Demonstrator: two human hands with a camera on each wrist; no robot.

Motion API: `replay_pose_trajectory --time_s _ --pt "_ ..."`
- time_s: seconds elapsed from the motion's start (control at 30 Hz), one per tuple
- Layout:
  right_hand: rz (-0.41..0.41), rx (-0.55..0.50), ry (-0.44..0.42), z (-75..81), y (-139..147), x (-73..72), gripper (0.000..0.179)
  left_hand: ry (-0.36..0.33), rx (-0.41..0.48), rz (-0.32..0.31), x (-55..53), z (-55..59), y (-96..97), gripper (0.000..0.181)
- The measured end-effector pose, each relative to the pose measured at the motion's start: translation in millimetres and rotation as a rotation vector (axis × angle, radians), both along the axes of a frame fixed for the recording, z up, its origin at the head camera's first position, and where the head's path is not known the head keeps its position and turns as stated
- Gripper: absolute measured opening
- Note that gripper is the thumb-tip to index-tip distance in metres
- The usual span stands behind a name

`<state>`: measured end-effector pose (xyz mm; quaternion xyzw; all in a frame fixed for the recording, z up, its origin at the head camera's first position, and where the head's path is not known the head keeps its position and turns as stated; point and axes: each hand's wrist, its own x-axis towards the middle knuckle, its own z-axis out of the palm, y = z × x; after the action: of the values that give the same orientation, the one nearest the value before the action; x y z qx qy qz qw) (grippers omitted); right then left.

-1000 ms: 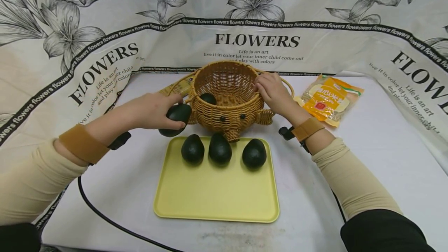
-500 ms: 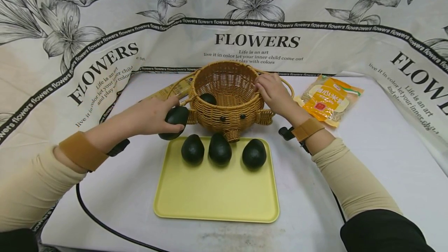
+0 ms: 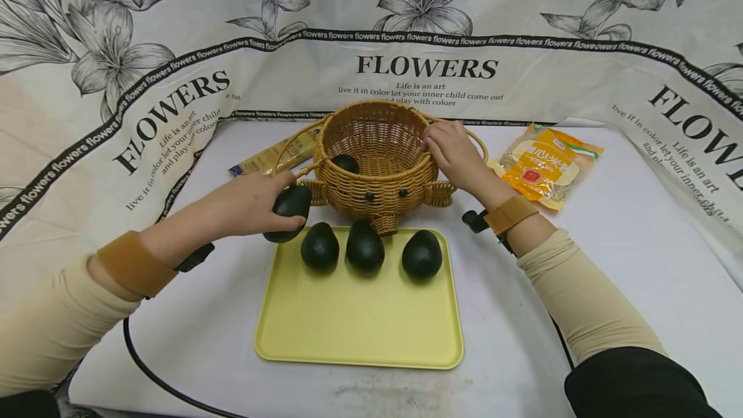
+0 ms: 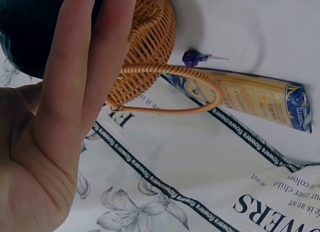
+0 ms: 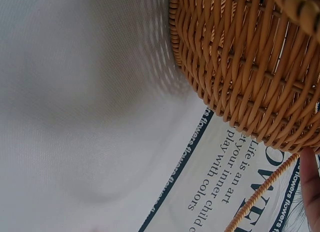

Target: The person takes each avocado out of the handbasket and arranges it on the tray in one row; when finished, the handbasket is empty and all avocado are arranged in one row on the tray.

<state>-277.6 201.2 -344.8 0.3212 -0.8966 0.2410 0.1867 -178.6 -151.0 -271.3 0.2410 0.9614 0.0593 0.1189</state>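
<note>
My left hand (image 3: 249,204) grips a dark green avocado (image 3: 295,200), thumb below it, just left of the wicker basket and above the tray's back left corner. In the left wrist view its fingers cover part of that avocado (image 4: 30,32). The basket (image 3: 348,193) has an animal face, with two black eyes and a snout. Inside it, one avocado (image 3: 345,163) lies at the left. With curled fingers my right hand (image 3: 455,155) holds the basket's right rim. Three more avocados, left (image 3: 319,249), middle (image 3: 364,249) and right (image 3: 422,255), rest along the back of the yellow tray (image 3: 360,321).
Behind the left hand lies a long packet of what looks like dry noodles (image 3: 275,155). A small purple wrapped lollipop (image 4: 191,58) is near it in the left wrist view. An orange food bag (image 3: 545,166) lies right of the basket. Flower-printed cloth hangs behind.
My left hand, with its avocado, has drawn slightly back toward me and away from the basket, uncovering more of the long packet. The right hand and basket stay put.
</note>
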Motion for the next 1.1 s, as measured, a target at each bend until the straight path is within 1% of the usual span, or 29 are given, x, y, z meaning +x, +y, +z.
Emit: replay_pose_trajectory --time_s 0.1,0.3,0.5,0.67,0.83,1.1 --pt "0.002 -0.001 0.008 -0.3 0.3 -0.6 0.027 -0.008 0.011 0.002 3.4 -2.2 -0.4 0.068" --pt "0.011 -0.007 0.013 -0.6 0.7 -1.5 0.026 -0.031 0.04 0.008 10.5 -8.6 -3.7 0.062" --pt "0.006 -0.003 0.008 -0.8 0.7 -1.6 0.026 -0.038 0.047 0.018 17.3 -14.9 -6.6 0.061" --pt "0.007 -0.005 0.007 -0.2 0.2 -1.1 0.027 -0.044 0.033 0.026 23.8 -21.4 -7.6 0.06" --pt "0.016 -0.016 0.011 0.2 -0.3 -0.3 0.026 -0.067 0.051 0.031 31.8 -28.3 -7.4 0.059" --pt "0.011 -0.011 0.019 -0.2 -0.7 -0.7 0.026 -0.092 0.065 0.02 43.2 -41.8 -6.8 0.058"
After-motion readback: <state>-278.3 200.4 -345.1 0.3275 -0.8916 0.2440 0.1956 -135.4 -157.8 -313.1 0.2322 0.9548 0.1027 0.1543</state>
